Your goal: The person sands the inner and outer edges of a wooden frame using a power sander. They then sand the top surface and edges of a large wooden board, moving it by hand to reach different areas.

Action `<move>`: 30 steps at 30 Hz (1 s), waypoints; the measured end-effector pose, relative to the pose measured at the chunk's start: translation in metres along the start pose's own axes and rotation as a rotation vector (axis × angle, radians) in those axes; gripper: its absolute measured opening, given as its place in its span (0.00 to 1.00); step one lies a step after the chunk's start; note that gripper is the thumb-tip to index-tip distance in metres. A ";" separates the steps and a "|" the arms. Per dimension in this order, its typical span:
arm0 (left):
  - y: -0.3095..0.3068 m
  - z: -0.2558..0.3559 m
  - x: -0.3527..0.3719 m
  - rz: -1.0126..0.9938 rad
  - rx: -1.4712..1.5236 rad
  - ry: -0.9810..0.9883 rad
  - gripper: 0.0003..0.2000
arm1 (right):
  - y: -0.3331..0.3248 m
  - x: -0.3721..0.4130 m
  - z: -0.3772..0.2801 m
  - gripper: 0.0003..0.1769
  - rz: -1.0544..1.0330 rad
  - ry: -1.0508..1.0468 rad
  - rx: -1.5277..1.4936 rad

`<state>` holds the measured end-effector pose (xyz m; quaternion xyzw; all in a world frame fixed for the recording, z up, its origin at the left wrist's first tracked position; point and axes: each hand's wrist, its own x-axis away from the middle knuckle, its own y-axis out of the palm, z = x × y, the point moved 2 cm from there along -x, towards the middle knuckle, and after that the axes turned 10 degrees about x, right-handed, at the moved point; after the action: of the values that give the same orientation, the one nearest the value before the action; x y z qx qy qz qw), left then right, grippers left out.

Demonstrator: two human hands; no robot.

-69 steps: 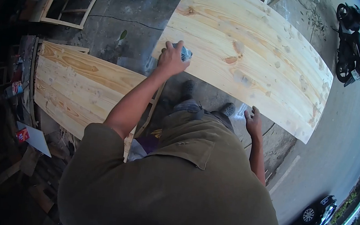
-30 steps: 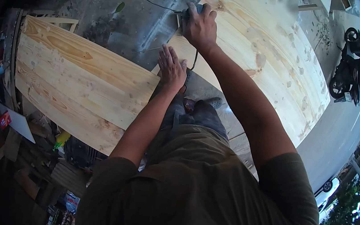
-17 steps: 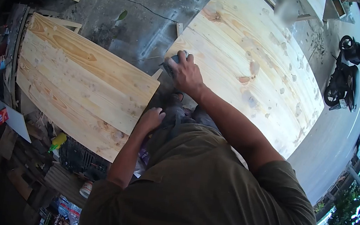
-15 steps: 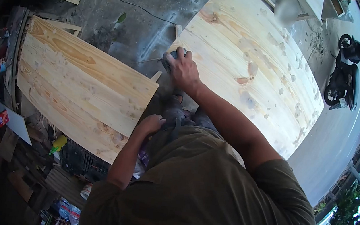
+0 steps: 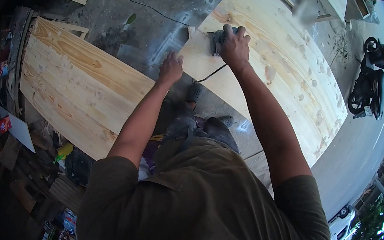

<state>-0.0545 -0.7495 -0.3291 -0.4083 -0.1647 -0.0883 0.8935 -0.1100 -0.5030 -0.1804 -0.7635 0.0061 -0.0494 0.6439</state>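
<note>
One of our two hands, the left hand (image 5: 171, 69), is nearest, its fingers loosely bent and slightly apart with nothing seen in them; it hangs by the near left corner of the large pale panel (image 5: 289, 69), and we cannot tell whether it touches the edge. Between the hands a dark cord (image 5: 213, 73) runs over the panel's near side, so we do well to hold its slack out of the tool's path. Beyond it, our right hand (image 5: 236, 46) has its fingers curled over the top of a small power tool (image 5: 218, 41), probably a sander, clamped on its body. The tool is at the panel's left end, its base seemingly level on the wood. To do this well, we judge, we want that base flat right up to the edge, with light pressure and slow, overlapping strokes along the grain; tipping it near the corner could round or gouge the surface. Farther along, dark patches (image 5: 269, 73) mottle the boards and likely call for patient, even passes rather than bearing down.
</note>
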 end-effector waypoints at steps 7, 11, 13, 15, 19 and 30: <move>0.052 0.009 0.082 0.357 0.186 0.162 0.33 | 0.013 -0.044 -0.042 0.29 -0.022 -0.286 0.032; 0.040 0.004 0.118 -0.117 0.264 0.008 0.24 | 0.021 -0.006 -0.117 0.23 -0.085 -0.452 -0.010; 0.031 -0.002 0.150 -0.457 0.253 -0.085 0.24 | 0.034 0.027 -0.142 0.22 -0.044 -0.520 -0.063; 0.025 -0.013 0.180 -0.624 0.168 -0.086 0.25 | 0.041 0.059 -0.154 0.17 -0.030 -0.586 -0.073; 0.029 -0.064 0.214 -0.812 0.208 0.028 0.25 | 0.030 0.113 -0.114 0.21 -0.172 -0.522 -0.046; 0.004 0.060 0.054 0.137 -0.280 0.465 0.32 | -0.012 0.289 0.127 0.37 -0.037 0.454 -0.022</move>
<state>-0.0163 -0.7027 -0.2755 -0.5067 0.0866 -0.1407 0.8461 0.1875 -0.3976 -0.1697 -0.7397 0.1374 -0.2316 0.6167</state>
